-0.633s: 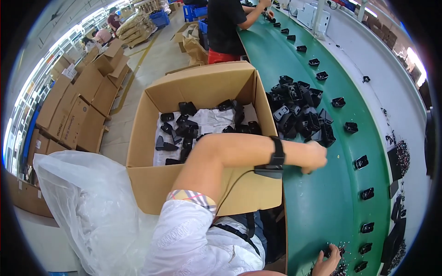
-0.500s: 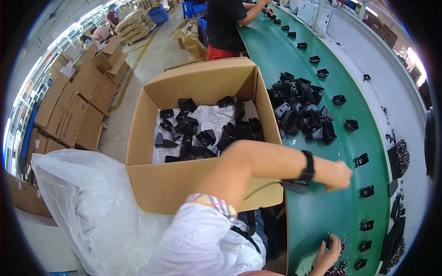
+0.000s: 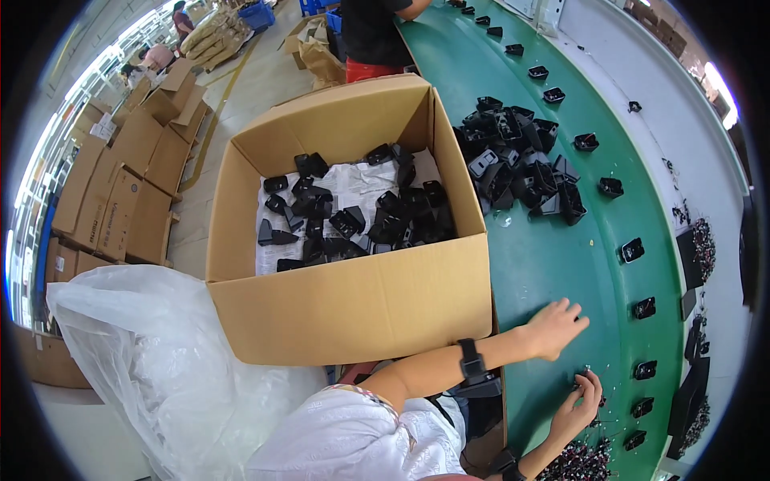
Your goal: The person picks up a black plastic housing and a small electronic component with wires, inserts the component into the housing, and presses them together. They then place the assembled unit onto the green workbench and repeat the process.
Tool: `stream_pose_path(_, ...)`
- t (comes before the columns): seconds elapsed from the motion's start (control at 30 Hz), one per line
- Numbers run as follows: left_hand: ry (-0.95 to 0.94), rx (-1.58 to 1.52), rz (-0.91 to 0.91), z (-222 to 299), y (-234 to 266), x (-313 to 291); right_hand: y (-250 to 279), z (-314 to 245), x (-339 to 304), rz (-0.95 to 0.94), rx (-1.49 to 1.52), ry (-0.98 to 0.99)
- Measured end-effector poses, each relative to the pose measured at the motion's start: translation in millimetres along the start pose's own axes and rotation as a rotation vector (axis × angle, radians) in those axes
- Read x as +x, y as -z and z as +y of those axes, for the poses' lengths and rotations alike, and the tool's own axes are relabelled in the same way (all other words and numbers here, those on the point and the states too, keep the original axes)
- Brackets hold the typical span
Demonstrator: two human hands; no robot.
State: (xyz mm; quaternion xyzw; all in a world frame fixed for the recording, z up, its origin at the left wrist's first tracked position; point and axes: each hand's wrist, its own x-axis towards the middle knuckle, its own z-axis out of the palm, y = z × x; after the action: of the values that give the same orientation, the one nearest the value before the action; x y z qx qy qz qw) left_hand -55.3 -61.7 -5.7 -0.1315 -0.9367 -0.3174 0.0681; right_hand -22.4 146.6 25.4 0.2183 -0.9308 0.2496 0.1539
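Observation:
My left hand (image 3: 557, 329) hovers above the green belt with its fingers apart and nothing in them. A black strap circles that wrist, and the forearm passes the box's near corner. Nearer me, my right hand (image 3: 579, 402) has its fingers curled, the fingertips closed around something small and dark that I cannot make out. Just below it lies a heap of small wired parts (image 3: 573, 463), red, white and black. Along the belt's right side runs a row of open black plastic housings, one of them (image 3: 632, 249) just beyond my left hand.
A large open cardboard box (image 3: 353, 309) at my left holds several black housings on paper. More black housings (image 3: 521, 160) are piled on the belt (image 3: 545, 264). A clear plastic bag (image 3: 160, 361) hangs left of the box. A co-worker (image 3: 369, 36) stands at the far end.
My left hand has drawn back from the row of housings toward me, and its fingers have spread. My right hand has lifted from the wired parts. The view has shifted slightly.

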Motion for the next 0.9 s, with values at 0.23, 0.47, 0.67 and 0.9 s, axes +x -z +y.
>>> stream_pose_path(0.23,0.011,-0.172,0.339,-8,-1,-27,-1,-2,8,0.142,0.061,-0.023)
stream_pose_path(0.47,-0.032,-0.142,0.334,-11,-7,-27,1,-23,-4,0.023,-0.031,-0.056)
stream_pose_path(0.67,-0.026,-0.172,0.250,3,10,-50,6,-4,-20,-0.093,-0.080,-0.003)
stream_pose_path(0.9,-0.098,-0.154,0.196,-1,3,-44,19,-11,-10,0.281,0.235,-0.365)
